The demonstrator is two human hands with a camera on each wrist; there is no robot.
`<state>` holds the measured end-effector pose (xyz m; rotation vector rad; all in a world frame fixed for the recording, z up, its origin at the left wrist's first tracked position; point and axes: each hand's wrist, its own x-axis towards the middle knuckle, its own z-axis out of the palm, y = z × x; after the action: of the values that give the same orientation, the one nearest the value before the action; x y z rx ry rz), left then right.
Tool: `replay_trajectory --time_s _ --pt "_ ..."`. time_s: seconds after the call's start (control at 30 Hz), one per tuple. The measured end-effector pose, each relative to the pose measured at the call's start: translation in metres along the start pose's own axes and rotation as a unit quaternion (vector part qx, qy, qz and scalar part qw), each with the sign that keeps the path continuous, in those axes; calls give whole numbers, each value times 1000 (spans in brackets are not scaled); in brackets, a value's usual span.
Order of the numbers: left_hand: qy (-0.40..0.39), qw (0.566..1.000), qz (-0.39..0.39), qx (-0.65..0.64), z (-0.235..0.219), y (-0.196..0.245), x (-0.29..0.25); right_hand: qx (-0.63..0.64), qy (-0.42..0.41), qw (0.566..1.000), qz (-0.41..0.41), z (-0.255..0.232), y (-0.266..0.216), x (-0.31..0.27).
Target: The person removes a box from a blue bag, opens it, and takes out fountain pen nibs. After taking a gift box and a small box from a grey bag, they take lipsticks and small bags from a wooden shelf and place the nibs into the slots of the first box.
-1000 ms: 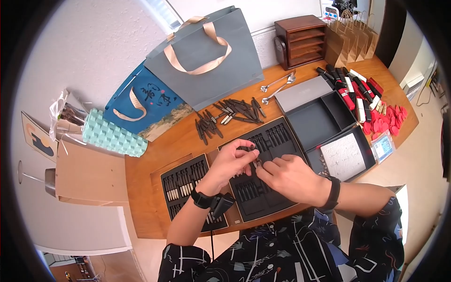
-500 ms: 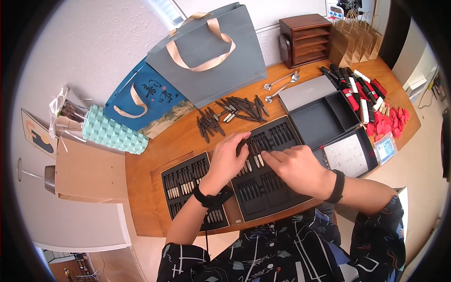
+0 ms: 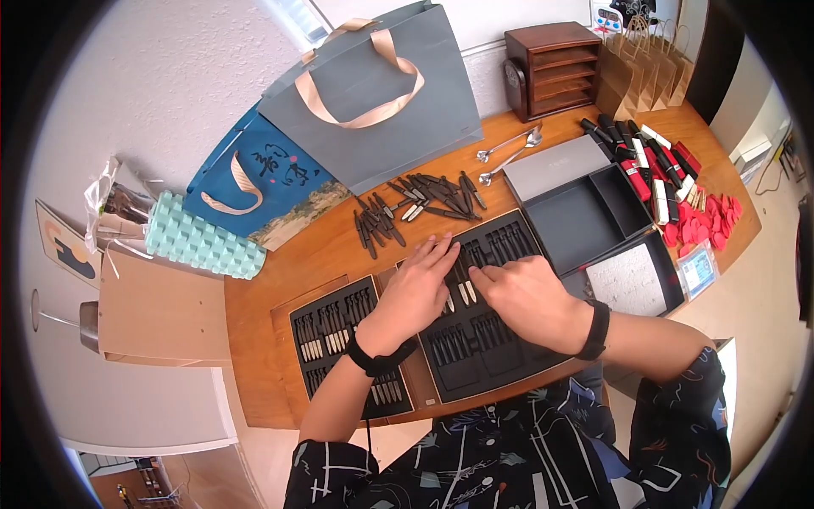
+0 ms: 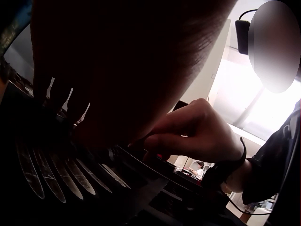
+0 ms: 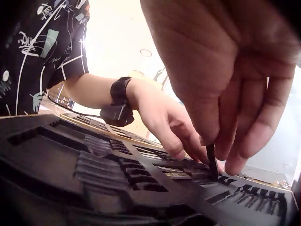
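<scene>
Both hands are over the upper part of a black slotted tray (image 3: 500,360) holding rows of slim dark pieces, a few with pale ends (image 3: 468,292). My right hand (image 3: 534,301) pinches a thin dark piece (image 5: 211,157) between thumb and fingers, its lower end at the tray's slots in the right wrist view. My left hand (image 3: 411,293) lies over the tray's left side with fingers extended, the fingertips close to the right hand's; whether they touch a piece cannot be told. The left wrist view is very dark, with several pale blades (image 4: 70,176) below the hand.
A second filled tray (image 3: 331,297) is at the left. Loose dark pieces (image 3: 437,195) lie behind the trays, beside metal spoons (image 3: 513,157). An open grey box (image 3: 568,212), red and black tubes (image 3: 640,161) and red pieces (image 3: 699,222) are at the right; paper bags (image 3: 373,93) stand behind.
The hands, earlier close together above the tray, have come apart and lower. The left fingers have straightened and spread over the slots; pale-ended pieces now show between the hands.
</scene>
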<state>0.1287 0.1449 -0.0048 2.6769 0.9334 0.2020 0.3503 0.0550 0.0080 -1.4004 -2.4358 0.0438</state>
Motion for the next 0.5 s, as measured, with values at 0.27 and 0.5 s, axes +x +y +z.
replay_trajectory --time_s 0.27,0.5 --pt "-43 999 14 -9 -8 1 -1 26 -28 999 -1 1 -1 2" --pt "-55 996 37 51 -8 2 -2 -18 -47 998 -23 8 -3 -1"
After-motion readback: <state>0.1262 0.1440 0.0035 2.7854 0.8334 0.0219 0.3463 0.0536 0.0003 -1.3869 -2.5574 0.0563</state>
